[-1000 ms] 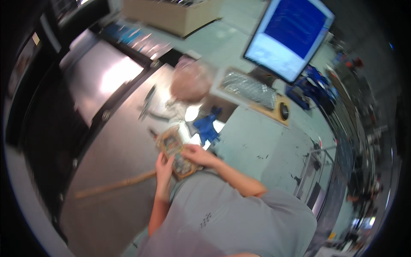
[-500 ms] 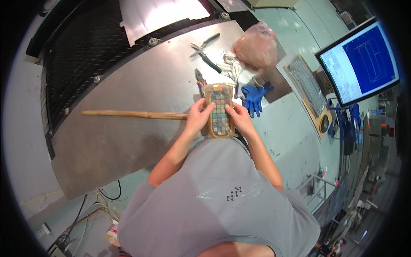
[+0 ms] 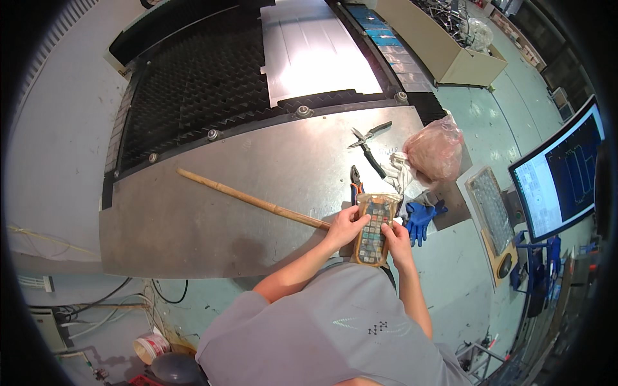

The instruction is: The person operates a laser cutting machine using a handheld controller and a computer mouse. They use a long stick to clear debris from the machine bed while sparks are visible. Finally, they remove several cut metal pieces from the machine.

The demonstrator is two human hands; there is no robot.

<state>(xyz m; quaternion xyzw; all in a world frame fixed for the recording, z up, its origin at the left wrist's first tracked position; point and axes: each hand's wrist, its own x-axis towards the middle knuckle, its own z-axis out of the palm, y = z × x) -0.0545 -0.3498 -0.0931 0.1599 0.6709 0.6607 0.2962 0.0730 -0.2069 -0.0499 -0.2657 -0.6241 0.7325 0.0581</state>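
Between my two hands is a handheld remote control [image 3: 371,239] with rows of coloured keys, wrapped in a clear plastic cover and upright near my chest. My left hand [image 3: 347,226] grips its left side, thumb on the keys. Along its right side my right hand [image 3: 397,242] is closed, its thumb also over the keys. Just beyond the remote lie pliers [image 3: 356,182] with blue-and-orange handles. A wooden stick [image 3: 257,202] runs across the metal table [image 3: 167,225] and ends by my left hand. Blue gloves [image 3: 420,219] rest to the right.
Farther off on the table are black-handled snips [image 3: 369,143], white gloves [image 3: 400,171] and a pinkish plastic bag [image 3: 436,149]. Behind stands a machine bed with dark slats [image 3: 199,83] bearing a bright metal sheet [image 3: 315,64]. At right are a monitor [image 3: 557,170], a covered keyboard [image 3: 490,202] and a mouse [image 3: 506,264].
The view has swung up and left, so the table, my hands and the remote appear lower and farther right. Both hands keep hold of the remote.
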